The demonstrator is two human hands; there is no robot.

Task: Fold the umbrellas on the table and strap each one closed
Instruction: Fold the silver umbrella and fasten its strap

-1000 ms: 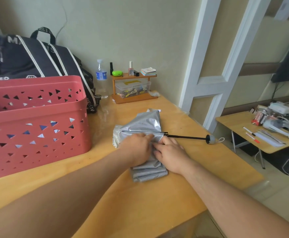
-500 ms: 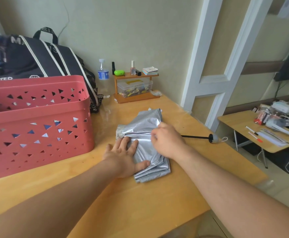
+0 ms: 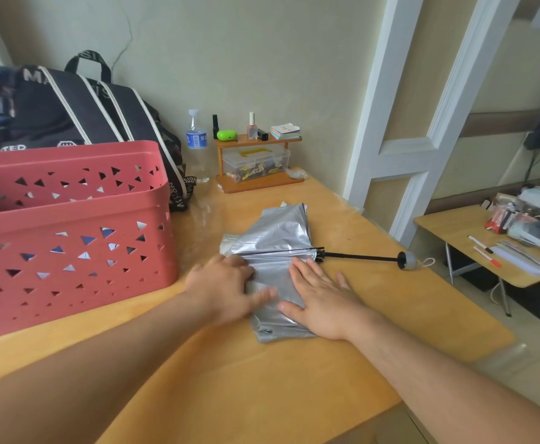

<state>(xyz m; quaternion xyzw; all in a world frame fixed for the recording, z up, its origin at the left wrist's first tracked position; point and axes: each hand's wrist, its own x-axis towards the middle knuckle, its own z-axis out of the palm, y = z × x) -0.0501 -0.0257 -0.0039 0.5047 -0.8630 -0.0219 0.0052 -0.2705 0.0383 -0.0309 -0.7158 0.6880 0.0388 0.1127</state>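
A silver folding umbrella (image 3: 278,238) lies collapsed and flattened on the wooden table (image 3: 262,395). Its black shaft (image 3: 358,257) points right and ends in a grey handle (image 3: 408,260) with a wrist loop. My left hand (image 3: 227,290) rests on the canopy's left side, fingers spread over the fabric and slightly blurred. My right hand (image 3: 320,299) lies flat on the canopy's near right part, fingers straight, pressing the pleats down. The closing strap is hidden from view.
A red perforated basket (image 3: 70,238) stands at the left, a black striped bag (image 3: 79,113) behind it. A water bottle (image 3: 196,142) and a small wooden shelf (image 3: 257,158) with bottles sit at the wall. A low side table (image 3: 454,232) with clutter stands right.
My right hand has left the pinched fabric near the shaft and come down flat on the canopy. My left hand has slid right over the fabric. The umbrella lies flatter.
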